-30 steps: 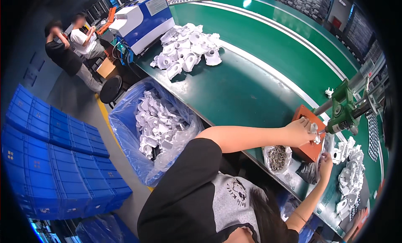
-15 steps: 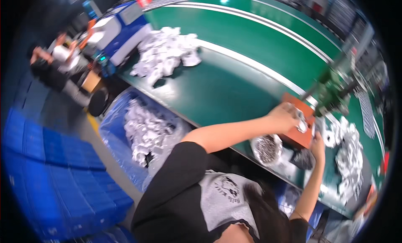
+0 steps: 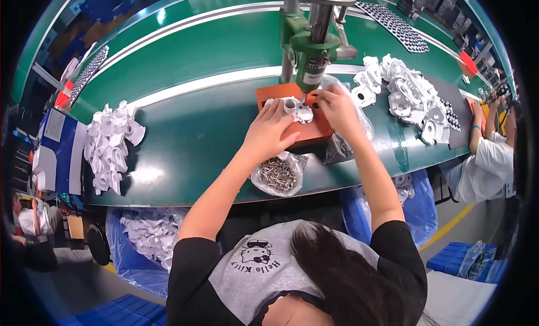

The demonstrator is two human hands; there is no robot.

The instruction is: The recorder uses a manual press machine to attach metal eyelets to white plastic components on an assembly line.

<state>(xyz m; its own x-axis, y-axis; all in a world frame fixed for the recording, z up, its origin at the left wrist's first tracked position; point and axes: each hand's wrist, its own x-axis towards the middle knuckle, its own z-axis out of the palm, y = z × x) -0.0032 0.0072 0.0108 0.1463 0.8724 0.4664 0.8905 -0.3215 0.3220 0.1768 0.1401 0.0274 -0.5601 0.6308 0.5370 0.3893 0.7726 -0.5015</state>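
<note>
A white moulded plastic part [image 3: 290, 105] with a round socket lies on the orange base [image 3: 307, 136] of a green bench press [image 3: 314, 51]. My left hand [image 3: 268, 128] rests on its left side, fingers stretched over it and holding it against the base, thumb apart. The press's narrow tip [image 3: 304, 97] points down at the part's right portion. Just right of that tip is my right hand [image 3: 336, 106], fingers bent and pinched together; anything between them is too small to make out.
A bag of metal screws [image 3: 278, 176] sits at the bench's front edge. White parts are heaped at the left [image 3: 106, 146] and at the right [image 3: 412, 93]. A blue-lined bin [image 3: 120, 236] of parts stands below. Someone in a white shirt [image 3: 483, 169] works at far right.
My view has swung right, bringing the press to the middle. My right hand has moved from the base's near right side up beside the press tip. My left hand stays at the part.
</note>
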